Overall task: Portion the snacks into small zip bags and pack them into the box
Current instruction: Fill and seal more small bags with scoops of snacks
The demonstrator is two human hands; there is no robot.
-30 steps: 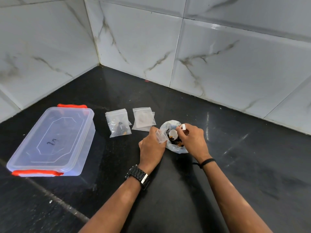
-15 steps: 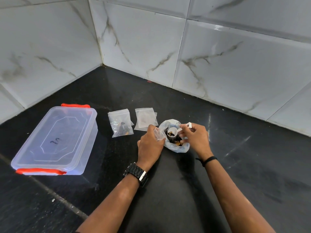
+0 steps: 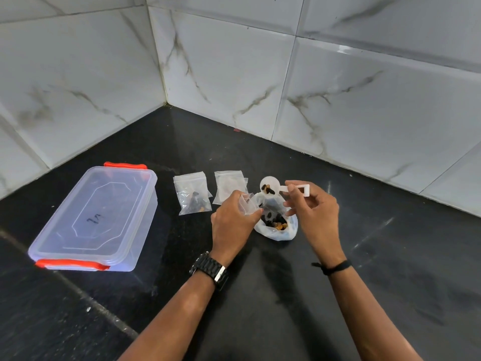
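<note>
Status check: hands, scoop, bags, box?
Right hand holds loaded scoop above snack bag. Left hand holds open zip bag. Box lidded, one filled bag waiting. Nothing in the way.

black countertop (image 3: 364,295) | marble-look wall tiles (image 3: 364,100) | wristwatch (image 3: 212,269) | black wristband (image 3: 335,267)

Clear box (image 3: 93,217), orange-red clips (image 3: 71,264)

We see a black polished stone countertop (image 3: 390,269). At left rests a clear lidded plastic box with red latches (image 3: 96,217). At centre lie two small clear zip bags (image 3: 192,195) (image 3: 229,186) and an open white plastic snack bag (image 3: 277,226).
</note>
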